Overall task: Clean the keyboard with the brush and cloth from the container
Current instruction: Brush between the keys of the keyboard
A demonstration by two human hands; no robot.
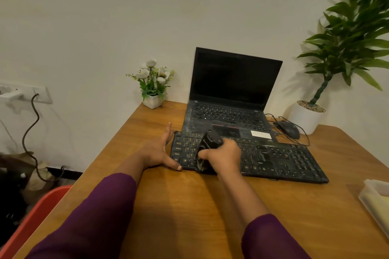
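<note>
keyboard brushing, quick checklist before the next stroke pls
1. Brush gripped firmly in the right hand: ok.
2. Keyboard steadied: ok, the left hand lies open against its left end, thumb at the front edge.
3. Bristles touching the keys: cannot tell, the right hand and the brush body hide them.
4. Right part of the keyboard clean: not ok, grey dust shows across it.
5. Container close by for the cloth: ok, it sits at the table's right edge; whether the yellow thing inside is the cloth, cannot tell.
</note>
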